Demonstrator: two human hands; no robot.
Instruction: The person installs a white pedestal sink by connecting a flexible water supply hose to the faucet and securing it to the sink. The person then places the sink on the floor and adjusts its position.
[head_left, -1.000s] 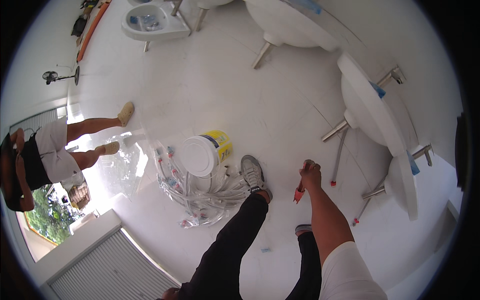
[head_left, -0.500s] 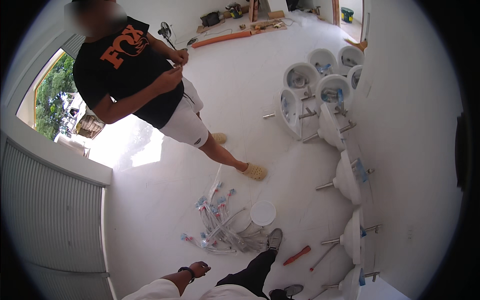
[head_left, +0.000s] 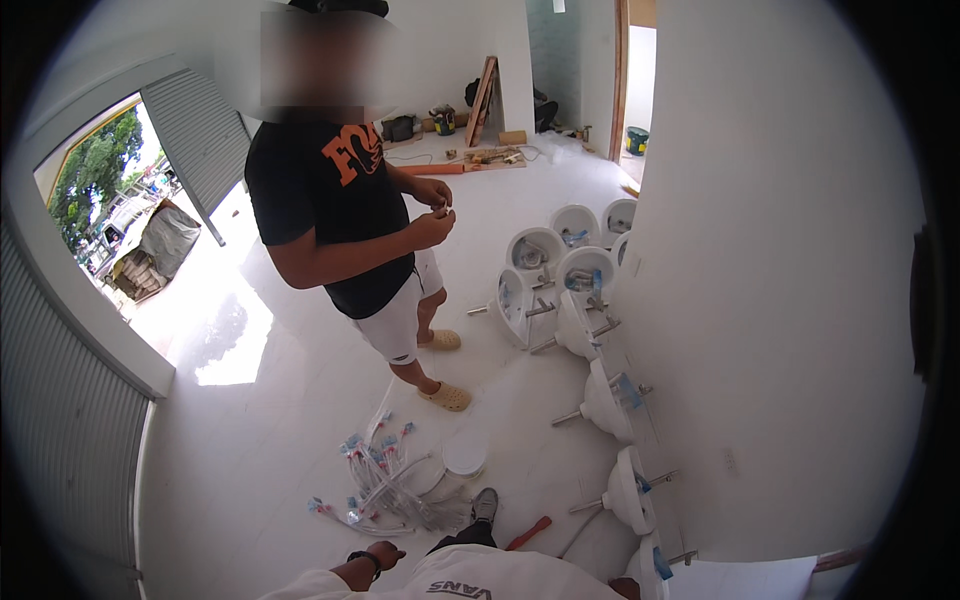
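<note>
**One hand seen low down, close to a heap of hoses on the floor**

The left hand (head_left: 383, 553) is seen at the bottom edge of the view, with a dark watch on the wrist. The fingers are curled in, and nothing is seen inside them, but it cannot be told if the hand is fully closed. The right hand is not seen at all.

Just above the left hand, a pile of clear bagged hoses (head_left: 385, 482) is spread on the white floor (head_left: 270, 430). The hoses are long and thin. Most of them are laid pointing up and away from the hand, towards the other person, and a few are fanned out to the left. Their ends are capped in red and blue. How many there are cannot be counted, as they are tangled. A white bucket (head_left: 462, 462) is stood touching the pile on its right side. A grey shoe (head_left: 485, 504) is placed just below the bucket. A red-handled tool (head_left: 528, 532) is laid beside the shoe, tilted up to the right; its tip is hidden.

A row of white sinks (head_left: 610, 400) is leaned along the wall. Another person in a black shirt (head_left: 335, 215) is stood further off, with both hands held together at the chest. What is held there is too small to tell.
</note>
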